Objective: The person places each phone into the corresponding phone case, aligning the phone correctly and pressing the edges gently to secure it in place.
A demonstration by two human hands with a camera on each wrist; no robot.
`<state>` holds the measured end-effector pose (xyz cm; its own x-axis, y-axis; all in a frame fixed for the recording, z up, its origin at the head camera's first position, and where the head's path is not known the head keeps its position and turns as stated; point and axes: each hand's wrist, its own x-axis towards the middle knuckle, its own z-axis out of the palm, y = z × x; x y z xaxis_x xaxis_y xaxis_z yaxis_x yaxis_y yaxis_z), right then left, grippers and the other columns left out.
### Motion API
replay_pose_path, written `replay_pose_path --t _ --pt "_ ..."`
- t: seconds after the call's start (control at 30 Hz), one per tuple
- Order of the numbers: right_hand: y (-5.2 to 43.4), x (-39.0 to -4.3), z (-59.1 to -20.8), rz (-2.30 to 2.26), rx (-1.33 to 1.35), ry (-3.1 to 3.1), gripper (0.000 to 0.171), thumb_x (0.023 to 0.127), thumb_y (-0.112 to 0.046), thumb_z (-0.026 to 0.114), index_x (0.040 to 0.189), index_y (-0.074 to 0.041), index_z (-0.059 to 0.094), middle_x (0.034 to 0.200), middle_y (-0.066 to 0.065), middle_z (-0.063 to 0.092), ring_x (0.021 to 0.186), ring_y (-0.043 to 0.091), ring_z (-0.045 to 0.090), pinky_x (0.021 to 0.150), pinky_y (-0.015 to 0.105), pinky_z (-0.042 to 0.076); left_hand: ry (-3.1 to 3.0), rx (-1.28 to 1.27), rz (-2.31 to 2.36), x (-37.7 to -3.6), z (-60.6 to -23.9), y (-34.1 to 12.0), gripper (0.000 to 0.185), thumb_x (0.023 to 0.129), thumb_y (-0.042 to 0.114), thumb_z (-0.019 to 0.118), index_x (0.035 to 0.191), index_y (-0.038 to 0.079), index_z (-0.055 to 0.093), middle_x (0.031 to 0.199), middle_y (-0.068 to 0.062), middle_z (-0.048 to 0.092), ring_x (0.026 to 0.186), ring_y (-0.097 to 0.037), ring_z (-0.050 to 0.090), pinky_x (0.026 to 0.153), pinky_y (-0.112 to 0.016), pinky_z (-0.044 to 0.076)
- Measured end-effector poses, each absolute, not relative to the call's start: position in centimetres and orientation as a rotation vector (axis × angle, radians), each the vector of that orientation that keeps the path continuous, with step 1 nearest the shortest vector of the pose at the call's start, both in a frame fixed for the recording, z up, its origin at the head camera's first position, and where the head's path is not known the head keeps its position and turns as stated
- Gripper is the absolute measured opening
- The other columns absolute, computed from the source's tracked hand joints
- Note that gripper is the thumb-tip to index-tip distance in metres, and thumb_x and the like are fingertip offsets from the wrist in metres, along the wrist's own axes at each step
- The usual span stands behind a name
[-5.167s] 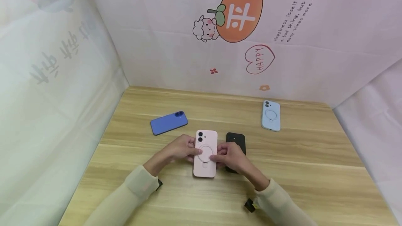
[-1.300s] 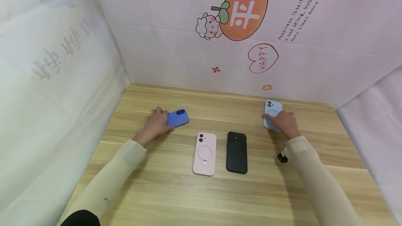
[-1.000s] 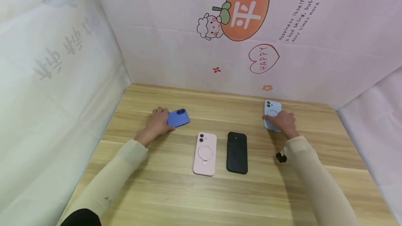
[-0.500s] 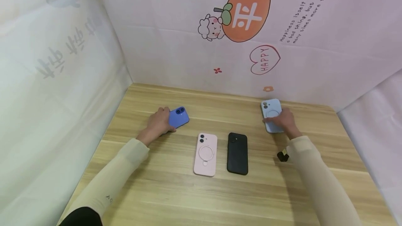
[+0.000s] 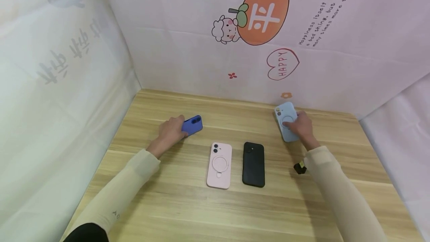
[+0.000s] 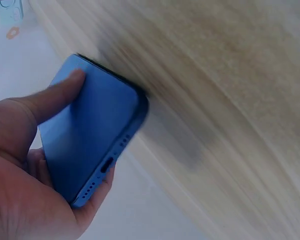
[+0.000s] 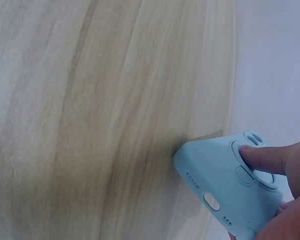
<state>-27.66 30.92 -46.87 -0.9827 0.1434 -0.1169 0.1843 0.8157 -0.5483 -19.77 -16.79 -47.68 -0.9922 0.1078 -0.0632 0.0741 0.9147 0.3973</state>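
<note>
Left hand (image 5: 169,133) grips the dark blue phone (image 5: 192,124), right hand (image 5: 300,125) holds the light blue case (image 5: 285,120), both tilting off the table (image 5: 215,212). Grips look thin, though the wrist views are blurry; either could slip and drop.

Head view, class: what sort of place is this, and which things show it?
Probably a small staged tabletop booth, not a lived-in room: a wooden table closed in on three sides by printed cloth backdrops, with a pink case and black case laid out neatly.
</note>
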Motion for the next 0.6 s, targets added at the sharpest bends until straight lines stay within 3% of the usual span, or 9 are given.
replay_pose_path --t 0.13,0.3,0.6 --pt "30.7 -27.5 -46.8 -0.923 0.238 2.949 0.063 0.093 -0.015 0.075 0.135 0.022 0.047 0.126 0.043 0.058 0.112 0.053 0.061 0.095 0.060 0.057 3.012 0.193 0.650 -19.4 -47.5 -16.6 0.030 0.094 0.016 0.081 0.113 0.000 0.063 0.102 -0.024 0.074 0.077 -0.035 0.070 0.063 -0.045 0.056" --pt "30.7 -27.2 -46.8 -0.935 0.244 2.947 0.058 0.096 -0.014 0.073 0.134 0.022 0.047 0.128 0.043 0.057 0.115 0.054 0.060 0.097 0.061 0.056 3.024 0.197 0.695 -19.2 -47.3 -16.6 0.038 0.097 0.014 0.076 0.126 -0.003 0.060 0.104 -0.028 0.073 0.078 -0.039 0.070 0.061 -0.047 0.057" --pt "31.0 -26.7 -46.5 -0.968 0.224 2.948 0.054 0.100 -0.015 0.067 0.138 0.020 0.050 0.132 0.044 0.058 0.117 0.056 0.062 0.096 0.062 0.058 2.944 0.117 0.914 -18.6 -46.1 -16.2 0.039 0.104 0.018 0.070 0.130 -0.010 0.059 0.113 -0.030 0.072 0.094 -0.040 0.072 0.076 -0.051 0.060"
